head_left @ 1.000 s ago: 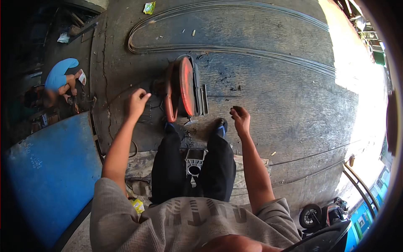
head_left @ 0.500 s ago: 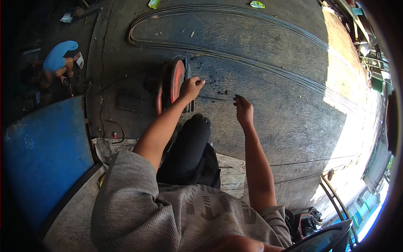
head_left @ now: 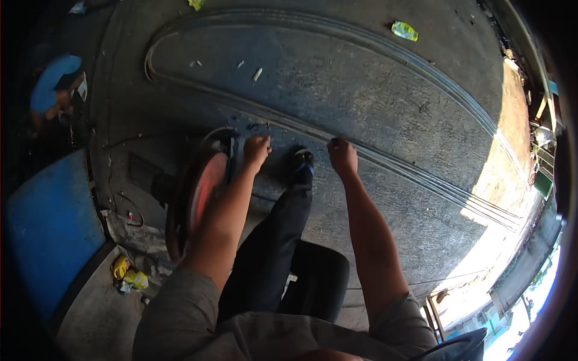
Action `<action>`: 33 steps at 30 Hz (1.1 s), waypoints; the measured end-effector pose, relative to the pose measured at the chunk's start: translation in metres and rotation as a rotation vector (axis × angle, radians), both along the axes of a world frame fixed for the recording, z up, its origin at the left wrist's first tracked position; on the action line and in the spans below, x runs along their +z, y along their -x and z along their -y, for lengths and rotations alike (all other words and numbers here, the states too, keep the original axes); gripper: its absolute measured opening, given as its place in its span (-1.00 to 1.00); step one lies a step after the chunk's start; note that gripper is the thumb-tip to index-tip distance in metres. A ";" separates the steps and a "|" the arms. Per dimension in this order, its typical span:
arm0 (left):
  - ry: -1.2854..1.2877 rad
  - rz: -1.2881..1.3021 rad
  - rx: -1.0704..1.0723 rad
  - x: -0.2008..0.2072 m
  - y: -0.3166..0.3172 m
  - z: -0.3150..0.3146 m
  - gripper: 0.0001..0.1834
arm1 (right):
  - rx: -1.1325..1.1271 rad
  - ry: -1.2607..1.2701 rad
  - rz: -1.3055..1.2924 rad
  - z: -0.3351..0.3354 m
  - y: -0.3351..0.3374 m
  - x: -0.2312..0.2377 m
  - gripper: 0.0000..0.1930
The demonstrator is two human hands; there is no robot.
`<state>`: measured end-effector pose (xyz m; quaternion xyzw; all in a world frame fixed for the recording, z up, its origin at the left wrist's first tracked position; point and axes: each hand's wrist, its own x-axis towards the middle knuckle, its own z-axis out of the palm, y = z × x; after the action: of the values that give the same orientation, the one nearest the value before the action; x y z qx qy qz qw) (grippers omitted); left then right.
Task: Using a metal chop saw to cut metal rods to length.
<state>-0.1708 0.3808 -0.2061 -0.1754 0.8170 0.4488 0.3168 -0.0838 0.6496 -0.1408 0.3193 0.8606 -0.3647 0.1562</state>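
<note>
My left hand (head_left: 257, 151) is closed, raised just right of a red-guarded machine that looks like a cut-off saw (head_left: 208, 189). My right hand (head_left: 343, 157) is also closed, over the near run of a bundle of long thin metal rods (head_left: 415, 175). What either hand holds, if anything, I cannot make out. The rods lie on the ground, bent round in a long loop whose closed end is at the left. Between my hands, my foot in a dark shoe (head_left: 303, 159) stands close to the rods.
A blue panel (head_left: 54, 222) stands at the left, with yellow wrappers (head_left: 129, 275) beside it. Beyond it a person in blue (head_left: 57, 84) crouches. A crushed green-yellow bottle (head_left: 404, 30) and small pale scraps (head_left: 257, 74) lie on the ground. Sunlight covers the right side.
My body and view have shifted forward; my foot now stands between my hands near the rods. The saw appears lower and further left. Both hands remain closed.
</note>
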 end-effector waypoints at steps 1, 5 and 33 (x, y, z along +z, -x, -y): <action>-0.112 0.112 0.129 -0.025 0.004 -0.028 -0.81 | 0.017 -0.021 0.014 -0.022 -0.001 -0.041 -0.71; 0.102 0.158 0.160 -0.116 0.054 -0.050 -0.72 | 0.123 0.009 0.028 -0.049 0.014 -0.150 -0.71; -0.319 -0.110 0.780 -0.009 0.140 -0.024 -0.71 | 0.756 0.131 -0.026 -0.160 0.015 -0.048 -0.68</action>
<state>-0.3111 0.4050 -0.2150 -0.3958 0.6254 0.6647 0.1023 -0.0991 0.8095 -0.1888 -0.0359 0.8943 -0.3398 0.2889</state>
